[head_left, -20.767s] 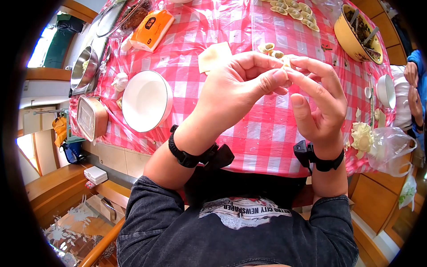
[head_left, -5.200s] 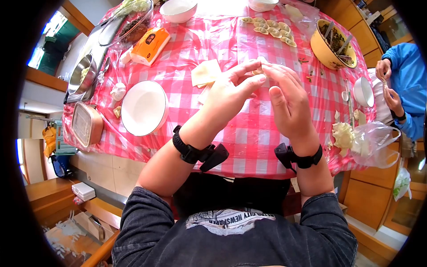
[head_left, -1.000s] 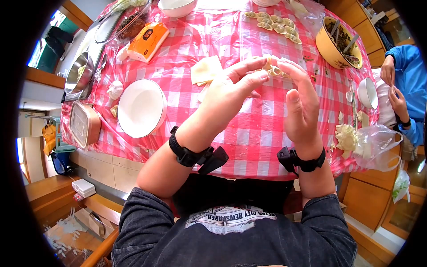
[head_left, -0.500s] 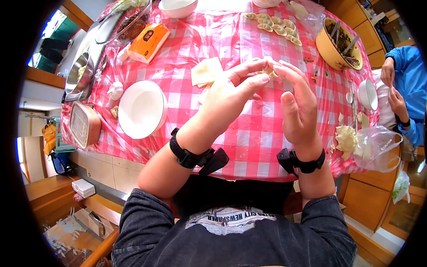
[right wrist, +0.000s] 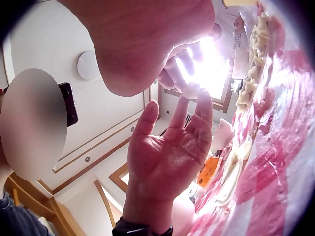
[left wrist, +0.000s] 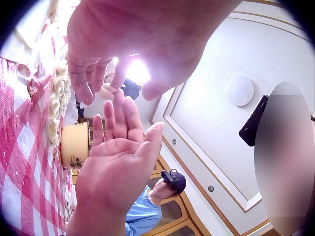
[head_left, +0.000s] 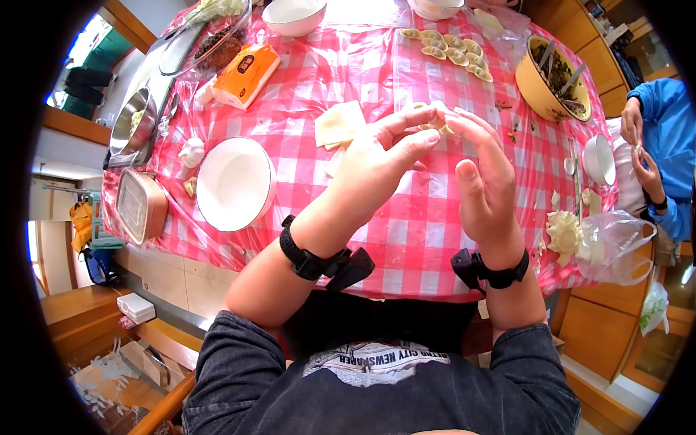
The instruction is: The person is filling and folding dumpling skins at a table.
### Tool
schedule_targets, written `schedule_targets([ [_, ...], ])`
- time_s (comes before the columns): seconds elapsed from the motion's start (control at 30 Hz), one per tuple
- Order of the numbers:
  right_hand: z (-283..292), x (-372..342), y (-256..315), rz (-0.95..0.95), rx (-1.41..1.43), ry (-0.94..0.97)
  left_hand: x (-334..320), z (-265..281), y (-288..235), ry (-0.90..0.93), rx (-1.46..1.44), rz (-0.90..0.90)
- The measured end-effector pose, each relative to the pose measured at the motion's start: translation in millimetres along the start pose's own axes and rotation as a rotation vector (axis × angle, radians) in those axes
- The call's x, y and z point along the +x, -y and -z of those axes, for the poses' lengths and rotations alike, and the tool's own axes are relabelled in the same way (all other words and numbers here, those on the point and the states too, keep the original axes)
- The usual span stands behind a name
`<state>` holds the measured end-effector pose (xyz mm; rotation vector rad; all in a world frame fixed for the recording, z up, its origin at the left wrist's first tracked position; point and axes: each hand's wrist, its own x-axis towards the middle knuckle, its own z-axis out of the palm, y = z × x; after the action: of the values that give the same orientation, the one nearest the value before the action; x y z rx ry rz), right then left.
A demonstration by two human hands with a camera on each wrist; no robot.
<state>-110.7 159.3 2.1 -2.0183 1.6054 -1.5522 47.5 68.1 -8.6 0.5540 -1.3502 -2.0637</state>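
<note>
Both hands are raised over the checked tablecloth, fingertips facing each other. A small piece of folded pale dough point(left wrist: 106, 91) sits between their fingertips, as a whitish lump point(right wrist: 191, 91) in the right wrist view. My left hand point(head_left: 380, 152) reaches in with straight index and middle fingers at the dough, its thumb held apart. My right hand point(head_left: 489, 177) has its fingers extended to the dough from the other side, thumb away from them. In the head view the fingers largely hide the dough. Square wrappers point(head_left: 339, 125) lie stacked beside my left hand.
Several folded wontons point(head_left: 455, 56) lie in rows ahead. A yellow filling bowl point(head_left: 533, 90) stands at right, a white bowl point(head_left: 235, 185) at left, with an orange tissue pack point(head_left: 246, 76) beyond. At far right another person's hands point(head_left: 641, 156) are raised.
Compared with 20.8 seconds ago, the right hand has moved apart from the left and its fingers are straighter. During the last second, both hands stay nearly in place while the view shifts slightly.
</note>
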Motion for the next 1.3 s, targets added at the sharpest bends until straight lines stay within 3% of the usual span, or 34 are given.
schedule_targets([
  [0.8,-0.8,0.9,0.3,0.021,-0.054,0.025,2.1,2.9,4.4,-0.013,-0.097,0.018],
  [1.3,-0.5,0.2,0.0,0.011,-0.071,0.033,1.0,4.2,2.6,0.024,0.022,0.026],
])
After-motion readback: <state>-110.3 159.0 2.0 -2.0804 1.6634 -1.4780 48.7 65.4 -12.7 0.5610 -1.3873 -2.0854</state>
